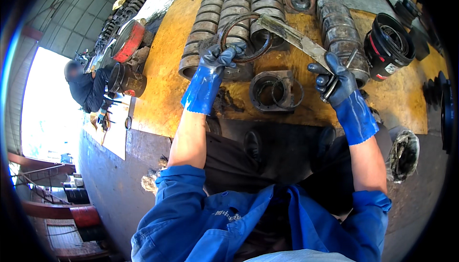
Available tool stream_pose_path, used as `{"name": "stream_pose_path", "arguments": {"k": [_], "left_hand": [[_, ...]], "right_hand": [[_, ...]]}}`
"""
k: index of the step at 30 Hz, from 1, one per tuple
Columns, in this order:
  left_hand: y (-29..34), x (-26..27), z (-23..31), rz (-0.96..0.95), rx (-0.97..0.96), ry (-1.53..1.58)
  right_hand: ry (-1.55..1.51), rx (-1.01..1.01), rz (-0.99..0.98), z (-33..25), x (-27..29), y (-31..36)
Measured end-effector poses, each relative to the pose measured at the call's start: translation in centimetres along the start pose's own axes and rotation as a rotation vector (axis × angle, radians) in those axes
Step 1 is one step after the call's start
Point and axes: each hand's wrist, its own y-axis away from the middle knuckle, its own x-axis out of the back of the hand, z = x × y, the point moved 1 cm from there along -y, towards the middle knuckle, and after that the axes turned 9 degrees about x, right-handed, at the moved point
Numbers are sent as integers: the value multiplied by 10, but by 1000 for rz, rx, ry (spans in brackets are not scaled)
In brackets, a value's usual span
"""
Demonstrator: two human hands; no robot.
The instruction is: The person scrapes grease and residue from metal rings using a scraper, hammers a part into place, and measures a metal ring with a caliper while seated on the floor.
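My left hand, in a blue rubber gauntlet, is closed on the lower left rim of a large dark metal ring, which is raised over the bench. In my right hand, gloved likewise, is a long flat metal bar with a dirty surface. Its far end meets or overlaps the ring's upper right rim. A thin metal rod also passes through the right hand's fingers. Below, between the hands, a square metal block with a round bore sits on the bench, and a thin ring leans on its right side.
Rows of ribbed metal cylinders cover the far part of the yellow bench top. Another bored block stands behind. Black buckets hold rings at the right. A red drum and a seated person are at the left.
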Motion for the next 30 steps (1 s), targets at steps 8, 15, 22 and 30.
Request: {"name": "stream_pose_path", "arguments": {"k": [8,15,22,30], "left_hand": [[5,-14,-1,50,-2,-1],[-1,-12,-2,-67,-65,67],[4,-43,-8,-44,-326,-463],[-10,-31,-21,42,8,24]], "right_hand": [[24,50,-60,5,-18,9],[9,75,137,-5,-3,-6],[81,24,-14,25,-7,-6],[70,89,-133,8,-28,15]]}}
